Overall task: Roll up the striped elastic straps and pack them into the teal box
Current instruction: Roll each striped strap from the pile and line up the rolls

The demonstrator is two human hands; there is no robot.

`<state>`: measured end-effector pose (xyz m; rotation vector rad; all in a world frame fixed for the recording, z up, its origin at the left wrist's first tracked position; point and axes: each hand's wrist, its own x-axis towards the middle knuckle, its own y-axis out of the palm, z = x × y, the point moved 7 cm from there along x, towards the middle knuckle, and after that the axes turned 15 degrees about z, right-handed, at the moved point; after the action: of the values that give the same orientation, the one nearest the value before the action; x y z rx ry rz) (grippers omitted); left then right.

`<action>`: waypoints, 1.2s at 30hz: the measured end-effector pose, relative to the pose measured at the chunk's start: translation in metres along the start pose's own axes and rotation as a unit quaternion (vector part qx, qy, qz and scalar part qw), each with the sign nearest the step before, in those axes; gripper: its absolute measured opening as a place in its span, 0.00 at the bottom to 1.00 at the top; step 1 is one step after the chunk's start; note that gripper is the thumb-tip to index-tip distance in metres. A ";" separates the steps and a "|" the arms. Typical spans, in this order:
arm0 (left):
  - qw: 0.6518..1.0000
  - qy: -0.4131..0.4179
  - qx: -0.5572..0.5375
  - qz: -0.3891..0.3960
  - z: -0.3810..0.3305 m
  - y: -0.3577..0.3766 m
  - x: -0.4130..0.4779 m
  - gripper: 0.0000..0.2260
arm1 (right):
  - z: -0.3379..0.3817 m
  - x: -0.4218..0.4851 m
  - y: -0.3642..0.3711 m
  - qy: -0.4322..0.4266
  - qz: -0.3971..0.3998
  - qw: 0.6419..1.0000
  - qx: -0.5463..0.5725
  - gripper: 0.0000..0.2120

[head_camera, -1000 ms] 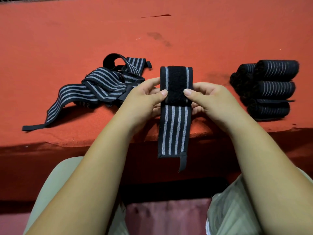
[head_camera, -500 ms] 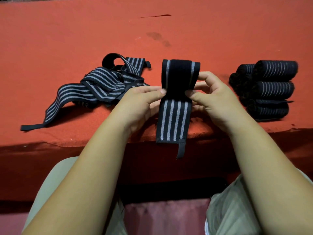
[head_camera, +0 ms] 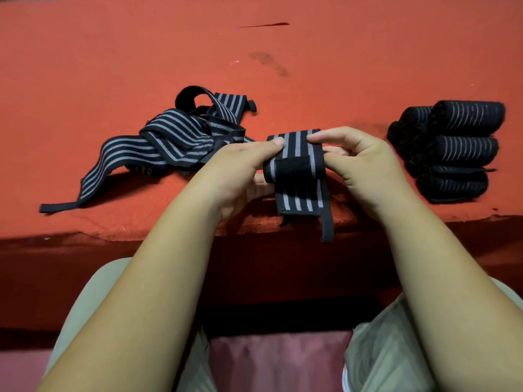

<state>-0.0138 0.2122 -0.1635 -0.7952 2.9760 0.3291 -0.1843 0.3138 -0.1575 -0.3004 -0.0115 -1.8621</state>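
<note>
Loose straps [head_camera: 175, 137]: a tangled heap, black with grey stripes, lying on the counter [head_camera: 113, 52] at the left; one end trails toward the front edge.
Left grip [head_camera: 237, 171]: closed on the left side of the half-rolled strap [head_camera: 294, 165], thumb on top.
Half-rolled strap: held between both hands just above the counter's front edge; the roll is at the top with a black fastening patch [head_camera: 291, 165] facing the camera, and the striped tail hangs down.
Right grip [head_camera: 368, 168]: pinching the roll's right side, forefinger laid over its top.
Rolled straps [head_camera: 452, 148]: a stacked cluster on the counter, right of the hands and not touching them.
</note>
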 end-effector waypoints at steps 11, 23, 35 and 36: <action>0.991 0.090 -0.024 -0.095 -0.001 -0.003 0.004 0.12 | -0.009 -0.003 0.015 0.107 0.087 0.987 0.077 0.24; 0.992 0.042 0.116 -0.034 -0.005 0.012 0.003 0.13 | 0.000 -0.007 0.002 0.064 0.041 0.995 0.057 0.10; 0.998 0.063 0.023 -0.010 0.003 0.022 0.023 0.17 | -0.003 -0.004 -0.033 0.088 -0.071 0.991 -0.076 0.13; 0.998 0.060 0.024 -0.019 0.001 0.024 0.026 0.17 | -0.003 -0.004 -0.037 0.093 -0.073 0.988 -0.096 0.11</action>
<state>-0.0482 0.2198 -0.1629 -0.8953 3.0625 0.2155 -0.2181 0.3283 -0.1557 -0.2630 0.2806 -2.0354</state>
